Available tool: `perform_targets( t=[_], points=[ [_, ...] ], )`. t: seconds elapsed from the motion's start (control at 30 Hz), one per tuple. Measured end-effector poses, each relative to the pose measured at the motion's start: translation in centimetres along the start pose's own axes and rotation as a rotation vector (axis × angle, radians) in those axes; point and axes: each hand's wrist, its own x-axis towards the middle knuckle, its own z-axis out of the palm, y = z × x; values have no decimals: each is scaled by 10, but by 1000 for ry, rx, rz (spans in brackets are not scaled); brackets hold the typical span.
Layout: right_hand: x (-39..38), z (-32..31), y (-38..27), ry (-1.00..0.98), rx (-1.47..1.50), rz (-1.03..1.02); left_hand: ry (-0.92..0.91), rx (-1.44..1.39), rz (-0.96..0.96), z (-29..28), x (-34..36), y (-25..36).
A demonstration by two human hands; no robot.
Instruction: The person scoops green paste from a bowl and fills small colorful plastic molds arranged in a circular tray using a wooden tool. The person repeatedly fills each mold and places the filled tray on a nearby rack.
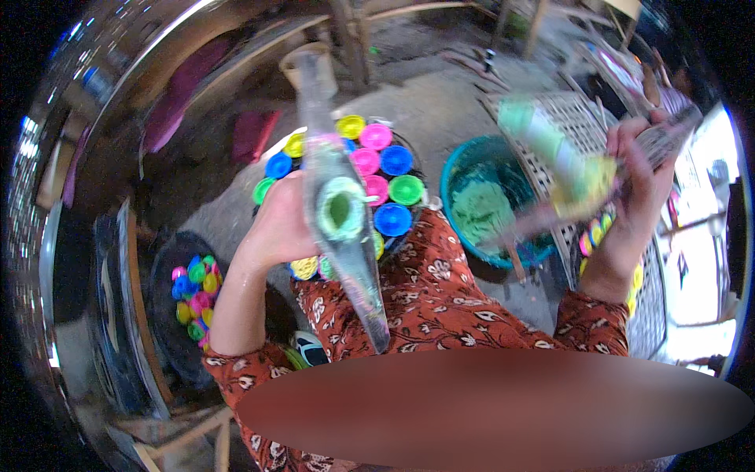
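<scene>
My left hand [277, 224] is closed round a long grey bar [358, 275] that tapers toward its ends. A round opening [341, 208] lined with pale green paste sits at its middle. Out to the right, my right hand [646, 169] grips a second long grey bar [668, 140], smeared by motion. From it juts a yellow and pale green cylinder [550, 145], above the edge of a teal basin [447, 197]. Pale green paste [481, 211] lies in the basin. Behind the left bar are several round cup-shaped pieces [395, 160] in blue, pink, yellow and green.
A dark tub [169, 303] at the left holds several small coloured pieces [195, 287]. On the right stands a latticed rack [578, 114] with more coloured pieces beside it. A brown stick [515, 263] rests by the basin. Part of another person [675, 98] shows at the far right.
</scene>
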Motion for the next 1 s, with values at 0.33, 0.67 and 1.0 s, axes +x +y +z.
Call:
perform_targets(
  t=[0.33, 0.67, 1.0],
  points=[
    [-111, 53, 125, -13, 524, 35, 579, -1153, 438, 81, 53, -12],
    [-242, -82, 300, -756, -1363, 950, 958, -1043, 318, 32, -7, -26],
    [-171, -148, 271, -1081, -1529, 660, 964, -879, 173, -3, -36, -15]
  ],
)
